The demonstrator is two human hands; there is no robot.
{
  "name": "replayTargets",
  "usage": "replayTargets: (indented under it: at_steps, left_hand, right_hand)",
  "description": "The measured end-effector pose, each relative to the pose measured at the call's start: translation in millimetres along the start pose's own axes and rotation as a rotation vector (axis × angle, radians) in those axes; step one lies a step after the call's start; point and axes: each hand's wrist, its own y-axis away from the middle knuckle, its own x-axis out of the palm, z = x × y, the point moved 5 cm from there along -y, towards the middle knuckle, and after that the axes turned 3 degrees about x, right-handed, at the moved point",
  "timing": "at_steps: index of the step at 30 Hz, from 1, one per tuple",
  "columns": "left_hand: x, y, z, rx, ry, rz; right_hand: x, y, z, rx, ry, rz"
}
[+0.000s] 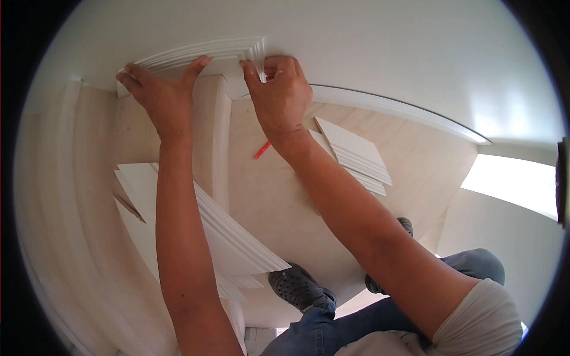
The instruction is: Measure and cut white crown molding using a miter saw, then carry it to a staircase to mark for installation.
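Note:
A white profiled skirting board [219, 48] runs along the wall. At its right end a short angled piece [257, 58] meets it at a corner. My left hand [163, 98] is stretched along the board, fingertips curled at its left end and thumb pressed on its face further right. With thumb and bent fingers, my right hand [282, 92] pinches the short piece at the corner; some of these fingertips are hidden behind it. Just below my right wrist, a red pencil [262, 149] lies on the floor.
Loose skirting offcuts [350, 145] lie right of my right forearm. Longer white lengths [231, 228] lie under my left forearm, reaching towards a dark clog [301, 286] on my foot. Another white strip [404, 113] follows the wall's base. A boxed-out pillar [219, 130] stands below the board.

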Motion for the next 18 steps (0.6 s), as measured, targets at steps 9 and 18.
replayTargets:
  at_steps: [9,18]
  left_hand:
    - [4,6,-12,-0.006,0.049,0.055]
    - [16,12,-31,0.039,0.034,0.044]
  right_hand:
    - [-7,-6,14,-0.139,0.001,-0.070]
    - [-7,-8,14,-0.178,-0.005,-0.095]
